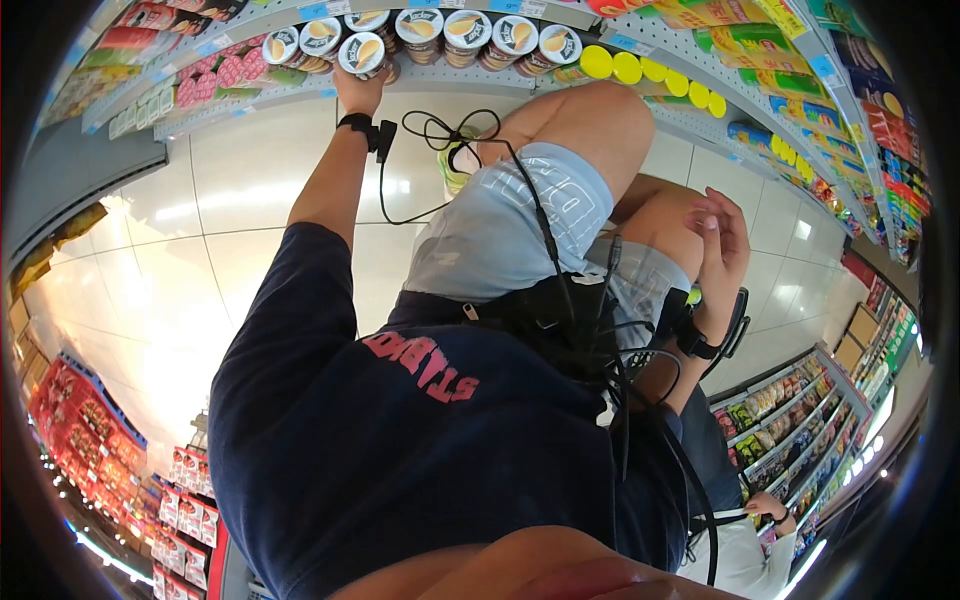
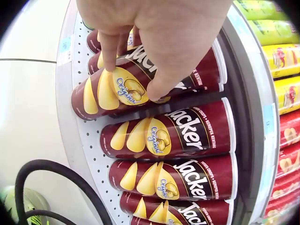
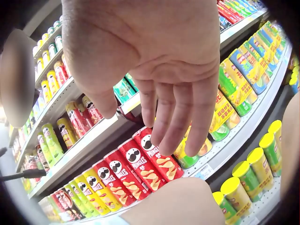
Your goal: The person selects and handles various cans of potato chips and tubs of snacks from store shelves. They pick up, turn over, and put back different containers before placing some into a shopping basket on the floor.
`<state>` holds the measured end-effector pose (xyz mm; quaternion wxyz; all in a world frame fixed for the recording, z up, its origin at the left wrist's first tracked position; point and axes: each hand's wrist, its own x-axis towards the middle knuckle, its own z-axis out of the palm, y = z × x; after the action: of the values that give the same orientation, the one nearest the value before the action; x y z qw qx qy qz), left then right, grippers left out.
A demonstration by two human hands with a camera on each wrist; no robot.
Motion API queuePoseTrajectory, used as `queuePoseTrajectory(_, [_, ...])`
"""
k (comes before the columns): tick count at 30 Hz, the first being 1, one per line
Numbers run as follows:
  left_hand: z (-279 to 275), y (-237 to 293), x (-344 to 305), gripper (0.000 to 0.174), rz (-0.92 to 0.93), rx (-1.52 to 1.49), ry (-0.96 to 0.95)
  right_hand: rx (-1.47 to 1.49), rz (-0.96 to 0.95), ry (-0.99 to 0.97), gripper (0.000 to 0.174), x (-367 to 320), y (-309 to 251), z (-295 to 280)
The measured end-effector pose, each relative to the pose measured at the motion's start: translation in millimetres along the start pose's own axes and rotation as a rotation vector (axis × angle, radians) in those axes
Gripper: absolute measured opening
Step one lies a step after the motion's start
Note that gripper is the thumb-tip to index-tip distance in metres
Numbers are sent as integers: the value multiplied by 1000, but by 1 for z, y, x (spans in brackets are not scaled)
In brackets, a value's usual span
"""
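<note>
My left hand (image 1: 357, 93) grips a maroon can of Jacker potato crisps (image 1: 362, 55) at the front of a low shelf. In the left wrist view, thumb and fingers of the left hand (image 2: 161, 35) straddle the can (image 2: 96, 97), which is tilted relative to its neighbours. A similar can (image 2: 131, 138) stands beside it, with several more in the row. My right hand (image 1: 722, 245) is raised by the right knee and holds nothing. Its fingers (image 3: 180, 117) hang relaxed in the right wrist view, with red Pringles cans (image 3: 154, 161) on a shelf beyond them.
The perforated shelf (image 2: 84, 140) has a raised front edge with price tags. Yellow-lidded cans (image 1: 627, 68) stand farther right along it. Black cables (image 1: 530, 190) loop across the lap and near the left wrist. Another person's hand (image 1: 768, 506) shows at the lower right.
</note>
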<state>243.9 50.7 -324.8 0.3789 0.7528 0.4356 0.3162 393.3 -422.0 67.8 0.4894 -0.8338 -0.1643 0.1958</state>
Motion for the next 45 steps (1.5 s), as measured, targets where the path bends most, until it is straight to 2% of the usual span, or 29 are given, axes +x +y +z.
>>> queuePoseTrajectory(7, [4, -6, -1, 79, 4, 21, 14, -6, 30, -9, 31, -2, -4, 1])
queuePoseTrajectory(10, [0, 8, 0, 79, -2, -53, -2, 1, 14, -5, 31, -3, -4, 2])
queuePoseTrajectory(13, [0, 18, 1, 79, 25, 9, 13, 3, 32, -4, 31, -4, -6, 0])
queuePoseTrajectory(18, [14, 6, 17, 83, 12, -88, -2, -8, 10, 1, 32, 1, -4, 1])
queuePoseTrajectory(20, [16, 11, 19, 75, 47, 64, 73, -19, 16, -4, 32, 1, -4, -1])
queuePoseTrajectory(25, [17, 17, 22, 75, 79, -8, 83, -29, 39, -16, 33, 1, -6, -1])
queuePoseTrajectory(27, [18, 15, 23, 77, 108, -16, 68, -26, -5, 16, 32, 1, -5, 0])
queuePoseTrajectory(28, [16, 7, 24, 81, 210, -38, 70, -29, 1, 43, 32, 0, -4, -1])
queuePoseTrajectory(29, [24, -20, 26, 83, 210, 231, 94, -54, 14, 11, 32, -1, -4, -6])
queuePoseTrajectory(30, [13, -5, 26, 86, 167, 94, -33, -87, 41, -4, 31, -6, -4, -15])
queuePoseTrajectory(32, [33, -89, 42, 74, 142, 32, -69, -45, -25, 94, 30, -15, 1, -45])
queuePoseTrajectory(33, [29, -94, 42, 68, -19, -59, -80, -19, -34, 204, 30, -21, 6, -65])
queuePoseTrajectory(35, [6, -41, 34, 67, -129, 13, -220, 12, -31, 402, 31, -43, 13, -107])
queuePoseTrajectory(36, [17, -86, 46, 64, -98, -121, -225, 25, -26, 490, 32, -54, 20, -127])
queuePoseTrajectory(37, [4, -51, 35, 54, -160, -198, -251, 53, -8, 562, 35, -69, 33, -145])
queuePoseTrajectory(38, [-4, -36, 30, 52, -213, -207, -315, 53, 4, 599, 35, -83, 51, -161])
queuePoseTrajectory(39, [-3, -62, 41, 52, -288, -70, -340, 113, 83, 666, 34, -99, 69, -175])
queuePoseTrajectory(40, [-13, -50, 39, 52, -357, -37, -365, 179, 148, 733, 34, -125, 85, -200])
queuePoseTrajectory(42, [-21, -80, 44, 48, -175, -57, -481, 242, 203, 808, 36, -163, 145, -216])
queuePoseTrajectory(43, [-26, -85, 44, 47, -105, -74, -525, 310, 323, 876, 37, -184, 177, -221])
queuePoseTrajectory(44, [-34, -66, 33, 45, -76, -101, -547, 379, 444, 939, 38, -205, 209, -224])
queuePoseTrajectory(45, [-42, -30, 18, 44, -403, -243, -456, 503, 522, 980, 32, -227, 247, -225])
